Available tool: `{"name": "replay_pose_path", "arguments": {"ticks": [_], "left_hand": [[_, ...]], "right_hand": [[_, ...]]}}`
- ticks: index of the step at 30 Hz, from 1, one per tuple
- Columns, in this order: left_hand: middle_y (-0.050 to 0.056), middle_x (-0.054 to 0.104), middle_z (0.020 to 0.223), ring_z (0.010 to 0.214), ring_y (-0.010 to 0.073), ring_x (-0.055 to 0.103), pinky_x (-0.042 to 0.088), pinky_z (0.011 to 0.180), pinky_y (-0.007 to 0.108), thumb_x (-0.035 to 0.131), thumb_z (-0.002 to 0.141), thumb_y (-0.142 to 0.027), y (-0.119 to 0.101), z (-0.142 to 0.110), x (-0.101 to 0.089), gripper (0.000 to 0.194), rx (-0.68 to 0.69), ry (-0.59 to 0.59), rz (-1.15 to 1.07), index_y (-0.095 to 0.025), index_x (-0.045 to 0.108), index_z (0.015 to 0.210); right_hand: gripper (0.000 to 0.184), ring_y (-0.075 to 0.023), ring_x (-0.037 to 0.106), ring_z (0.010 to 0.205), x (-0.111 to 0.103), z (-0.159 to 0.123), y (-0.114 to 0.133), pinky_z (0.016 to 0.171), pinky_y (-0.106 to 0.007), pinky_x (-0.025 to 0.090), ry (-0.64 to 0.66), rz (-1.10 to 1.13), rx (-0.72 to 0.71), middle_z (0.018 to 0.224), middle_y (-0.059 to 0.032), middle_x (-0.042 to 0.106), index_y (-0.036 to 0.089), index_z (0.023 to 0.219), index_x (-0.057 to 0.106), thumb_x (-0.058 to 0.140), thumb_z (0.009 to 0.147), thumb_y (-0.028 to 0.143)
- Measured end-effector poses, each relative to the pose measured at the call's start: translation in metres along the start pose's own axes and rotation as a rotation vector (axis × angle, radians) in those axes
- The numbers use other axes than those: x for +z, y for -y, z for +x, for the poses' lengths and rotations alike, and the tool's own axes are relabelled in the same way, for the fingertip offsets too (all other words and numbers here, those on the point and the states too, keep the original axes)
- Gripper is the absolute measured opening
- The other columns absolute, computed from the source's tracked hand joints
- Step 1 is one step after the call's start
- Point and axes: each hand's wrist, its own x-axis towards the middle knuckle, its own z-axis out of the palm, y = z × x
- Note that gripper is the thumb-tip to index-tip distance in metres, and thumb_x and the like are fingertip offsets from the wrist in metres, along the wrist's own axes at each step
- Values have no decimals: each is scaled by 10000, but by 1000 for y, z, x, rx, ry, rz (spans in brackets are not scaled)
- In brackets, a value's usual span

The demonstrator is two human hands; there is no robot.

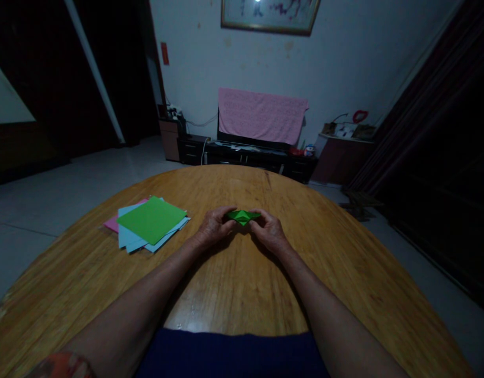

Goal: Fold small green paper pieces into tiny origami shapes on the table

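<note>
A small folded piece of green paper (244,217), pointed at both ends and raised in the middle, is held just above the wooden table. My left hand (217,224) pinches its left tip between thumb and fingers. On the other side, my right hand (268,229) grips the right tip the same way. Parts of both tips are hidden by the fingers. To the left of my left hand lies a loose stack of square paper sheets, with a green sheet (152,219) on top, light blue sheets (127,239) under it and a pink sheet (112,224) at the left.
The round wooden table (242,283) fills the foreground. Beyond it, a pink cloth (261,116) drapes over a television on a black stand (245,156). A framed picture (270,16) hangs on the wall. A low wooden stool (360,202) is at the right.
</note>
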Motion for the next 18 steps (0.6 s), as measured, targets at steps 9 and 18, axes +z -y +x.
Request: {"name": "replay_pose_path", "arguments": {"ticks": [9, 18], "left_hand": [[69, 734, 1088, 967, 195, 684, 541, 889, 341, 615, 775, -153, -2, 1, 1, 375, 53, -54, 48, -187, 687, 1142], [84, 712, 1147, 1021, 202, 675, 547, 906, 365, 595, 817, -144, 7, 2, 8, 432, 189, -64, 238, -195, 607, 1246]], "right_hand": [[359, -175, 680, 750, 3, -1, 5, 688, -293, 557, 2, 32, -11, 872, -42, 715, 191, 1100, 624, 617, 743, 228], [338, -176, 688, 735, 4, -2, 10, 656, -275, 552, 3, 34, -8, 865, -44, 721, 182, 1087, 635, 611, 754, 231]]}}
